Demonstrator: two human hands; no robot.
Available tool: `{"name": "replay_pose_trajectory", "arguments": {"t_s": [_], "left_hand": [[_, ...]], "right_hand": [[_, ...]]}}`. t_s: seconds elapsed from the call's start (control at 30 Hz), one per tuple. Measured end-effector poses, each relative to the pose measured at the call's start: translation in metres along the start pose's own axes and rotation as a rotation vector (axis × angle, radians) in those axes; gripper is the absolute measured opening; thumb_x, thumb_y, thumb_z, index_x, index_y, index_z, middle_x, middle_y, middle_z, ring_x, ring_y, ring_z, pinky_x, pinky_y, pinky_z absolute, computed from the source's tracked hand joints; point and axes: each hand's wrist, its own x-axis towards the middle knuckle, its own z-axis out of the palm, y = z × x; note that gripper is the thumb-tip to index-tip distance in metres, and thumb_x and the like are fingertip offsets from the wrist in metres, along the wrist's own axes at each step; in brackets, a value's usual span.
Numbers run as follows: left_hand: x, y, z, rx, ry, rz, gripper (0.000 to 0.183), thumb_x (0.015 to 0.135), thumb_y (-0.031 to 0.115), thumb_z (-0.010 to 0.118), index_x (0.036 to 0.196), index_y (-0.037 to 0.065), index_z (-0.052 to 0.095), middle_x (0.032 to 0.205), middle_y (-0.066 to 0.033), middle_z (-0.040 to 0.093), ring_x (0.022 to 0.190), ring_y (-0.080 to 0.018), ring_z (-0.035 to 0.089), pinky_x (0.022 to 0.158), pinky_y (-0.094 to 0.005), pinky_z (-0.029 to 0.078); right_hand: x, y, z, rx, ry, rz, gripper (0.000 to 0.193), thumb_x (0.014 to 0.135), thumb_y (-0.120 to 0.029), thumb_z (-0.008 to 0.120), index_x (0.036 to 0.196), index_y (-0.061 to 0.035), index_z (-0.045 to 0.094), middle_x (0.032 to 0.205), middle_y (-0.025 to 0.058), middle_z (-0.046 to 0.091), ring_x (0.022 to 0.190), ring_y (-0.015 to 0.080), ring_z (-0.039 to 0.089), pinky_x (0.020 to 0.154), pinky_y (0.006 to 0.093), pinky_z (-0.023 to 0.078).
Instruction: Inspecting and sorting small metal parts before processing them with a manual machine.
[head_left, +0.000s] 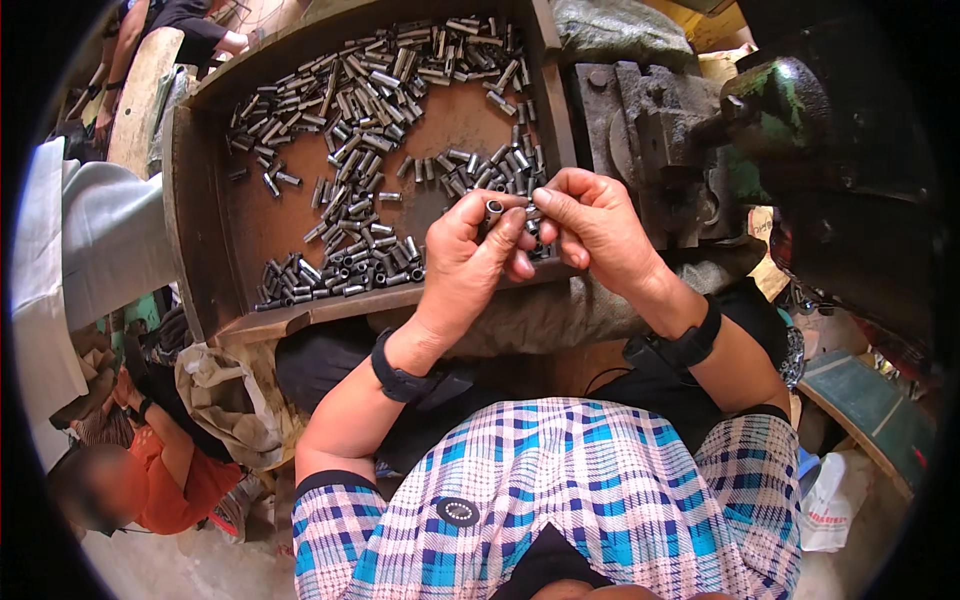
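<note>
Left hand (462,245) nearly closed, short metal tube (493,207) pinched at thumb and forefinger, open end toward camera. Right hand (598,222) just beside it, thumb against curled fingers; whether anything is gripped, cannot tell. Both above near edge of brown tray (465,115), strewn with loose metal tubes (358,275). Dark machine (850,140) at right.

White plastic bag (828,505) near a green panel (870,408); beige sack (222,395); person in orange (165,485)

Small red lettering (828,519) on a white plastic bag (822,541), lower right, too small to read surely
</note>
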Motion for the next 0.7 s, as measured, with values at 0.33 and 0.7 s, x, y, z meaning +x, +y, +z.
{"name": "replay_pose_trajectory", "arguments": {"t_s": [0.33, 0.7], "left_hand": [[0.004, 0.007, -0.014, -0.107, -0.060, -0.042, 0.018, 0.091, 0.018, 0.058, 0.099, 0.002, 0.056, 0.073, -0.0072, 0.062, 0.053, -0.0097, 0.056, 0.047, -0.0214, 0.047], [0.012, 0.002, -0.002, -0.352, 0.009, -0.208, 0.018, 0.091, 0.023, 0.055, 0.087, 0.005, 0.055, 0.059, 0.0080, 0.043, 0.045, 0.0012, 0.035, 0.036, -0.0157, 0.025]], "right_hand": [[-0.009, 0.000, 0.014, -0.323, 0.009, -0.113, 0.036, 0.094, -0.033, 0.050, 0.073, -0.0041, 0.055, 0.057, 0.0006, 0.054, 0.042, 0.0049, 0.046, 0.037, 0.0203, 0.036], [-0.025, 0.009, 0.030, -0.412, -0.079, -0.157, 0.027, 0.094, -0.024, 0.052, 0.079, -0.0018, 0.057, 0.057, -0.0007, 0.051, 0.053, 0.0056, 0.048, 0.049, 0.0238, 0.040]]}}
